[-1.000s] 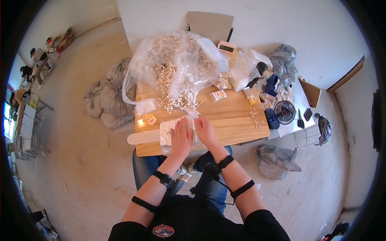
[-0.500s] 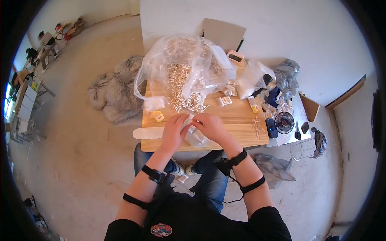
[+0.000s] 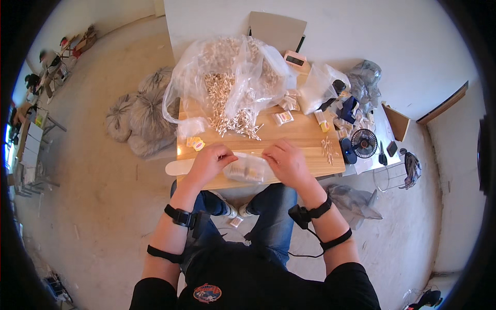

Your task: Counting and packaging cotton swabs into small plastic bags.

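Stretched between my two hands at the table's near edge is a clear plastic bag (image 3: 247, 169) with small packs, seemingly of cotton swabs, inside. My left hand (image 3: 211, 160) pinches its left upper corner, and my right hand (image 3: 287, 161) grips the right side. Beyond them a heap of cotton swabs (image 3: 232, 116) spills from a large clear plastic bag (image 3: 178, 72). Near my left hand lie yellow cards (image 3: 195, 143) and a white rounded strip (image 3: 178, 168). A small swab pack (image 3: 283, 118) sits farther off, and loose swabs (image 3: 328, 149) lie to the right.
On the side table at the right stand a black fan (image 3: 364, 143) and scissors (image 3: 382, 155). A pink clock (image 3: 294, 58) stands at the back of the wooden table (image 3: 305, 137). Grey sacks (image 3: 147, 113) rest on the floor at left; a person (image 3: 51, 67) is far left.
My hands have moved apart, from close together at the bag's top to its two sides, so the bag is spread wide. The view has shifted slightly.
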The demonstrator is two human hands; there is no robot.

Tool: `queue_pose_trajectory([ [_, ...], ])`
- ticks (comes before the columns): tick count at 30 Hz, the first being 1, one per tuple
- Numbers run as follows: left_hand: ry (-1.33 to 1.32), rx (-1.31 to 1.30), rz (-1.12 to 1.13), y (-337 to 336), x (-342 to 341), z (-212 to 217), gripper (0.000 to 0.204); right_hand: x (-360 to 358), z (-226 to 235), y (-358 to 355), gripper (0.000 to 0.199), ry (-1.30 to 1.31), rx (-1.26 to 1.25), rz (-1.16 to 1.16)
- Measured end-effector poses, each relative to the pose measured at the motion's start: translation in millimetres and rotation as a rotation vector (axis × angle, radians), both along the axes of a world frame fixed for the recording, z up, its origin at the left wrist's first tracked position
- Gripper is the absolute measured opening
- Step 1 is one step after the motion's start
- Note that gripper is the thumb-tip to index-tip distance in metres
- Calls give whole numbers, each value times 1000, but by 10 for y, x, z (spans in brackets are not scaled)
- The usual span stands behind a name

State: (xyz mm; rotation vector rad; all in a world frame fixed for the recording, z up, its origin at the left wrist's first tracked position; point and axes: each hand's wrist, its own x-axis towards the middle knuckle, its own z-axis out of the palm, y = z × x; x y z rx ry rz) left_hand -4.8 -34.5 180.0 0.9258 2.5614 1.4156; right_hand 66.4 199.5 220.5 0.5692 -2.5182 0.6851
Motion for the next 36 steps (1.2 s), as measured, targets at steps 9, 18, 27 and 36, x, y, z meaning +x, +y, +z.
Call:
queue_pose_trajectory([
  [9, 435, 48, 43, 107, 109, 131, 14, 104, -83, -241, 16, -78, 109, 48],
  [18, -39, 66, 85, 49, 178, -50, 12, 21, -68, -442, 10, -90, 130, -73],
  [27, -307, 465, 466, -50, -21, -533, 21, -235, -511, -337, 18, -311, -45, -129],
  [36, -1318, 1029, 312, 167, 369, -1369, 54, -320, -999, 6, 24, -777, -1074, -343],
])
